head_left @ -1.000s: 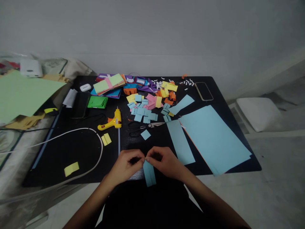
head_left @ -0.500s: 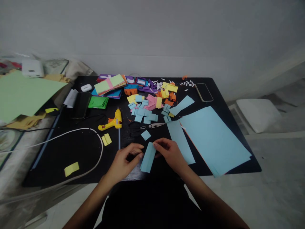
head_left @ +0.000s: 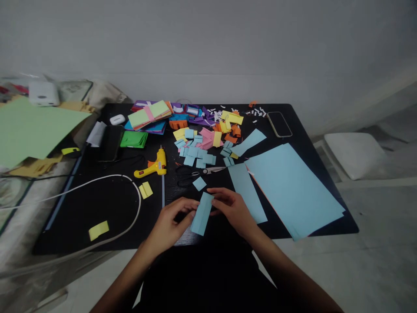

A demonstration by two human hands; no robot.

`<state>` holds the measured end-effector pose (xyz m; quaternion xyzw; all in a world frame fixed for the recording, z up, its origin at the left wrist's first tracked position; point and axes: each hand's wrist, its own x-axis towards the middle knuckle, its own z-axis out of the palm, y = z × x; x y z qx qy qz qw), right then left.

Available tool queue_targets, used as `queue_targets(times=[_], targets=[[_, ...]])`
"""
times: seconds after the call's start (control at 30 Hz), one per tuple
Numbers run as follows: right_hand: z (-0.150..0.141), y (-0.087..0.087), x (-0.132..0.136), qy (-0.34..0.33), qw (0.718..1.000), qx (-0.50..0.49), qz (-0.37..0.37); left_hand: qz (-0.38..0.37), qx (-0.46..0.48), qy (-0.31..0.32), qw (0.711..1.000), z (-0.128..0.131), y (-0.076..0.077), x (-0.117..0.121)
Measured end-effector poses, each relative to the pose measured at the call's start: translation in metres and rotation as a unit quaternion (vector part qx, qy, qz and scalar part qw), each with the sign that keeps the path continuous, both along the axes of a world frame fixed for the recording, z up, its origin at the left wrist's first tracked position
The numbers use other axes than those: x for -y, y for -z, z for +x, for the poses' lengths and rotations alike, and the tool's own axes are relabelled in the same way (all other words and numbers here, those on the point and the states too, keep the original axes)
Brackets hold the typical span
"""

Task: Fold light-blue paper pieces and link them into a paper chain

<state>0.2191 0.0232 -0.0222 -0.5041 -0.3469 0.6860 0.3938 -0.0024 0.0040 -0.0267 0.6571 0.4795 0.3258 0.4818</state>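
Observation:
A light-blue paper strip point(head_left: 202, 215) with a lengthwise crease is held slanted between my two hands over the near edge of the table. My left hand point(head_left: 172, 219) pinches its left edge between thumb and fingers. At its upper right edge, my right hand point(head_left: 232, 208) grips with thumb and bent fingers; some fingertips are hidden behind the paper. Just beyond the strip lie a small blue paper square point(head_left: 199, 184) and black-handled scissors point(head_left: 208, 171), blades pointing right. A wider blue paper piece point(head_left: 248, 193) rests beside my right hand.
A yellow glue gun point(head_left: 156, 165) lies left of the scissors, near a white cable point(head_left: 138, 204). Folded blue pieces point(head_left: 193, 152) pile up behind. Large blue sheets point(head_left: 293, 191) cover the right side, a phone point(head_left: 279, 124) beyond them. Green folded paper point(head_left: 134, 139) sits at the back left.
The strip has turned slightly and shows a broader, flatter face. My left fingers have closed onto its left edge, and my right fingers have shifted around its upper edge.

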Motion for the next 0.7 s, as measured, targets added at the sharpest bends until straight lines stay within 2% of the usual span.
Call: queue_targets(times=[0.2, 0.37, 0.47, 0.7], targets=[[-0.001, 0.003, 0.002, -0.007, 1.0, 0.004, 0.0, 0.049, -0.029, 0.014, 0.998, 0.0, -0.005, 0.002], [-0.002, 0.004, 0.002, -0.022, 1.0, 0.012, 0.007, 0.085, -0.031, 0.048, 0.995, -0.001, -0.004, 0.004], [-0.003, 0.005, 0.003, -0.046, 0.999, 0.018, 0.02, 0.106, -0.025, 0.041, 0.993, -0.002, -0.003, 0.004], [-0.003, 0.004, 0.004, -0.087, 0.996, 0.008, 0.034, 0.056, 0.016, 0.003, 0.998, 0.0, -0.011, 0.002]])
